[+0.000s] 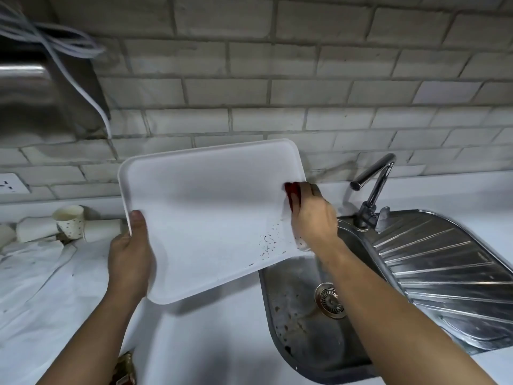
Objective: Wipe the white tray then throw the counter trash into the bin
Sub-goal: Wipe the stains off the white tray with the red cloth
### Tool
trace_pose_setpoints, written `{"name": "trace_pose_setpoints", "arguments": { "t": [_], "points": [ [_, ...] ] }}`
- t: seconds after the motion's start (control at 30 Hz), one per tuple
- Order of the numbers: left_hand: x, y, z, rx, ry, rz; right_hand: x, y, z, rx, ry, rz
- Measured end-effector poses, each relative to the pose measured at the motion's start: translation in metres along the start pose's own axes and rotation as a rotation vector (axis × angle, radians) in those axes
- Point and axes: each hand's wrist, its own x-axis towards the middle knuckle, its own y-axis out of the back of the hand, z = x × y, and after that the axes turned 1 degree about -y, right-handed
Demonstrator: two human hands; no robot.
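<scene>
Against a whitewashed brick wall [277, 79], a white counter [208, 343] runs the width of the frame, with a steel sink [273, 295] and ribbed drainboard [444, 273] set into its right end. A person holds the white tray [211, 212] tilted above the counter, its near right corner hanging over the sink basin.

The left hand [130, 254] grips the tray's left edge, thumb laid over the rim and the fingers hidden beneath. The right hand [311, 218] presses a dark red cloth [293, 195] against the tray's right edge, fingers curled over it. Only a sliver of the cloth shows, so cloth or sponge cannot be settled. That hand and wrist also cover part of the tray's right rim.

A chrome faucet [373, 184] stands at the sink's far edge. Near the counter's far left edge lie paper cups [69, 220], one of them upright, beside crumpled white paper [33, 259] cut off by the frame. A steel appliance [41, 93] trailing a pale cable [69, 59] is cropped at the upper left. Dark specks [268, 243] dot the tray near the right hand, and a brownish object [125, 368] at the bottom edge is too cropped to identify.
</scene>
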Motion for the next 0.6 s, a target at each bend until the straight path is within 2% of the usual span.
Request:
{"name": "trace_pose_setpoints", "arguments": {
  "t": [0.1,0.23,0.4,0.47,0.6],
  "points": [
    [-0.005,-0.003,0.007,-0.031,-0.024,0.010,-0.005,0.002,-0.002,-0.002,-0.021,0.020],
    [-0.005,-0.012,0.018,-0.130,-0.001,0.037,-0.042,-0.008,0.009,-0.026,-0.169,-0.089],
    [-0.001,-0.021,0.035,-0.052,-0.113,0.014,-0.067,-0.015,-0.010,0.016,-0.225,-0.203],
    [-0.001,-0.031,0.037,-0.009,-0.133,0.018,-0.076,-0.014,-0.028,0.081,-0.191,-0.237],
    [-0.005,-0.054,0.037,0.006,-0.090,0.047,-0.100,-0.013,-0.074,0.178,-0.005,-0.308]
  ]
}}
